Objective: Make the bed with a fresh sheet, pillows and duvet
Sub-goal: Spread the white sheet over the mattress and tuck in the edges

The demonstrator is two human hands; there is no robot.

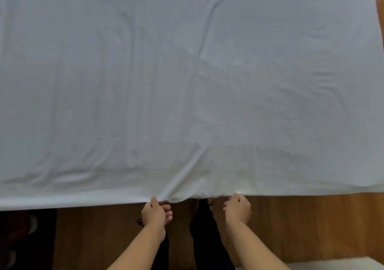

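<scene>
A thin, soft white sheet (187, 82) lay spread across the bed, filling most of the view, with long shallow creases running toward its near edge and a bunched pucker of folds there. Below it showed smooth brown wooden floor (301, 228) and dark trouser legs (203, 238). Both hands met the sheet's near hem, close together at the pucker. The left hand (155, 211) had its grip closed on the hem, thumb on top and fingers curled beneath. The right hand (238, 208) likewise pinched the hem, its fingers curled round the cloth.
</scene>
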